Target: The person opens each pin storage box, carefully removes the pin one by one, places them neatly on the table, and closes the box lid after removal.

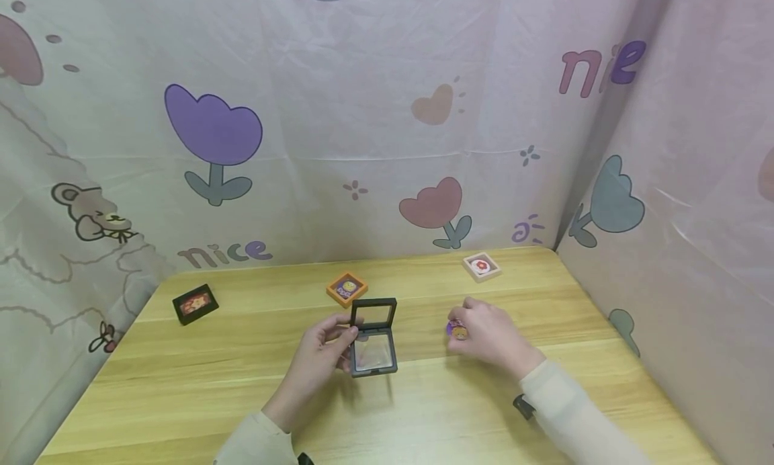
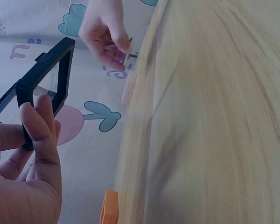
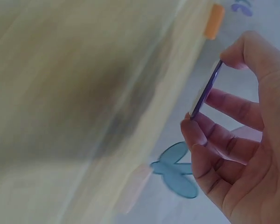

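My left hand [image 1: 316, 357] grips the left side of a hinged black display case [image 1: 373, 353], thumb in front and fingers behind. The case stands open above the table, its upper half raised, with clear windows in both halves. In the left wrist view, the fingers curl round the black frame [image 2: 24, 95]. Farther right, my right hand [image 1: 492, 334] pinches a thin purple badge [image 1: 457, 330] with a cartoon figure. Seen edge-on in the right wrist view, the badge [image 3: 207, 88] sits between thumb and fingertips, off the table. Part of its face is hidden by the hand.
Along the back of the wooden table [image 1: 272, 384] lie a black framed case [image 1: 195, 304], an orange framed case [image 1: 347, 289] and a pale pink framed case [image 1: 482, 267], each with a picture inside. A printed cloth [image 1: 326, 115] hangs behind and at both sides.
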Motion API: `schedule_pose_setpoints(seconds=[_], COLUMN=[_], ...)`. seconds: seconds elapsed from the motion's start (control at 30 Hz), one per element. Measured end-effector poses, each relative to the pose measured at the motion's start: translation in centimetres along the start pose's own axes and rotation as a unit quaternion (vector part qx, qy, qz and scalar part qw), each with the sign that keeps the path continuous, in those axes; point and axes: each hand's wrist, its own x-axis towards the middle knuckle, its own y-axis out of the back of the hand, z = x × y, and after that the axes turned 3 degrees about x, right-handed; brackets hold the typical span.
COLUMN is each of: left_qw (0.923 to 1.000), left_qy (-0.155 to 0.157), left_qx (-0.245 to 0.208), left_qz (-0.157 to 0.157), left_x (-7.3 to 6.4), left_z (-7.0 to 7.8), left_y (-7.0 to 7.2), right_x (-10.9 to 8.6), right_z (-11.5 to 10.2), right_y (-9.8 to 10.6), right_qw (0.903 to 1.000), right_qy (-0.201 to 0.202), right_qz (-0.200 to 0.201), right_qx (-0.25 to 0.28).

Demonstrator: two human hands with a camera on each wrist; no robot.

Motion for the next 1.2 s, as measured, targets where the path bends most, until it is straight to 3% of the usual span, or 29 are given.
schedule_pose_setpoints(seconds=[0.17,0.37,0.7,1.2], left_qw=[1.0000,0.9999,0.9994,0.9997], left_qy=[-0.002,-0.010,-0.020,-0.007], left_qx=[0.001,0.004,0.008,0.004], left_qz=[0.000,0.000,-0.026,-0.025], left_x=[-0.1,-0.2,-0.1,-0.1], left_z=[0.0,0.0,-0.2,-0.2], left_y=[0.1,0.0,-0.1,-0.1], right_x=[-0.2,-0.6,-0.5,-0.5], right_z=[1.3,2.1,2.2,2.2], right_y=[-0.4,-0.7,-1.2,-1.4], right_qw=[0.9993,0.9992,0.9991,0.9984], right_qy=[-0.023,-0.020,-0.012,-0.018], right_qz=[-0.027,-0.033,-0.039,-0.053], right_qx=[0.011,0.005,0.004,-0.007])
